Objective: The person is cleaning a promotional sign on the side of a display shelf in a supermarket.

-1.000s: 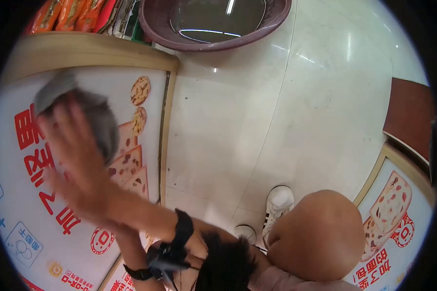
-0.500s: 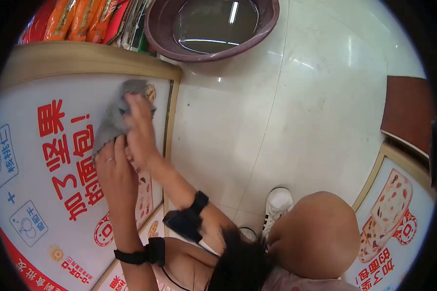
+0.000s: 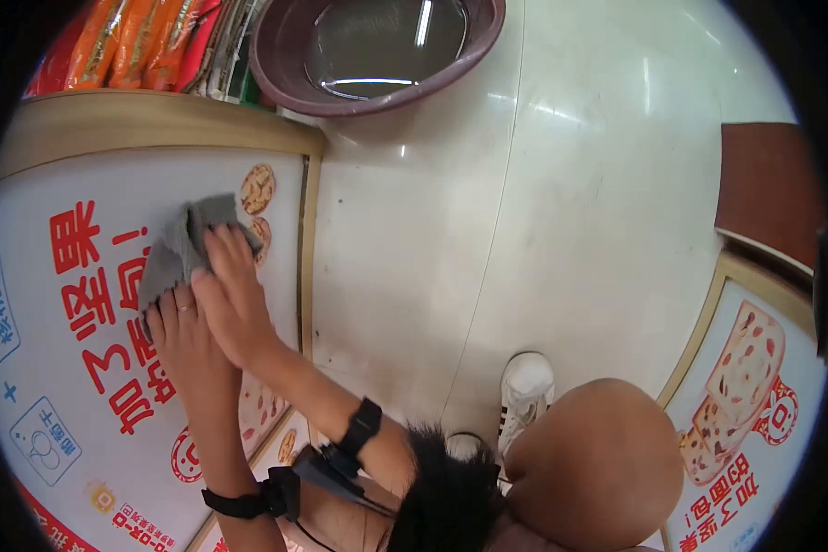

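A grey cloth (image 3: 179, 244) lies bunched against a white printed panel (image 3: 41, 193) with red lettering and nut pictures. My left hand (image 3: 186, 336), with a ring on one finger, presses the cloth's lower edge, fingertips bent over it. Just to its right, my right hand (image 3: 233, 294) rests on the cloth with its fingers on the grey fabric. The two hands touch or overlap near the thumb. Both wrists wear black straps.
A purple basin (image 3: 377, 101) of murky water stands on the tiled floor at the top. Orange packets (image 3: 129, 41) sit above the panel's wooden frame (image 3: 156, 120). A second framed panel (image 3: 741, 368) is at the right, below a brown box (image 3: 768, 193). My knee and shoes show below.
Both hands and the cloth have moved left and down across the panel, uncovering the nut pictures. The whole view has shifted slightly.
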Available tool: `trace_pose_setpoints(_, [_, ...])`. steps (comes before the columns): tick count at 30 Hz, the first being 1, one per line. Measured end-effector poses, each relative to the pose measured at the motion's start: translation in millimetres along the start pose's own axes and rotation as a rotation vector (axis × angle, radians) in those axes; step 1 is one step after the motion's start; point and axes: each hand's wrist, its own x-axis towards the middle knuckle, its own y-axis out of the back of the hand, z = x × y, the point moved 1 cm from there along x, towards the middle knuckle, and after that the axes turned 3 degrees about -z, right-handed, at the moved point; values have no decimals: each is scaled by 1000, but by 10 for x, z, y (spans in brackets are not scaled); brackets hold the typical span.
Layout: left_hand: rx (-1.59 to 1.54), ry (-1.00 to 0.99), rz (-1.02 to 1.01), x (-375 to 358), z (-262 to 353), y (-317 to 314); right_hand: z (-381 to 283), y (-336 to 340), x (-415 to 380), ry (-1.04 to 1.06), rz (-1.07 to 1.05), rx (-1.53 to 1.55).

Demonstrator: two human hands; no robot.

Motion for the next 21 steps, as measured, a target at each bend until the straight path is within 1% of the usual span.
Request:
trace_pose_setpoints(2, [7,-20,26,138,31,18,49,92,338,49,29,-31])
trace_pose_setpoints(4, [4,-27,85,248,111,63,96,144,423,36,38,-51])
trace_pose_setpoints(5, [-11,-8,-45,272,170,89,145,175,447,21,45,-70])
trace_pose_setpoints(6, [-14,1,-39,263,203,73,213,185,480,13,43,-86])
trace_pose_setpoints(7, [-54,-4,-76,211,248,15,345,166,459,8,118,-101])
trace_pose_setpoints(8, [-88,-15,-124,138,284,-30,477,192,357,3,111,-95])
trace_pose_setpoints(9, [-53,-35,-231,110,324,-57,560,229,263,-62,137,-105])
trace_pose_setpoints(10, [-44,-45,-226,52,315,-89,638,250,201,-121,168,-114])
trace_pose_setpoints(11, [-42,-70,-193,-32,296,-126,659,257,174,-96,166,-203])
trace_pose_setpoints(12, [-47,-98,-161,-49,301,-125,507,273,185,-93,178,-201])
trace_pose_setpoints(13, [-41,-67,-154,-30,265,-105,352,248,189,-18,73,-172])
trace_pose_setpoints(14, [-49,-80,-154,44,242,-28,140,228,216,54,-36,-147])
trace_pose_setpoints(16, [68,69,-81,153,170,127,-181,101,253,109,62,-81])
trace_pose_setpoints(17, [79,49,16,227,147,128,-106,125,272,155,45,-100])
trace_pose_setpoints(18, [77,44,16,282,144,70,27,132,323,155,50,-102])
trace_pose_setpoints(20, [75,-70,15,332,156,-30,383,152,425,123,182,-210])
trace_pose_setpoints(21, [52,-44,-155,353,209,-18,569,214,536,34,207,-213])
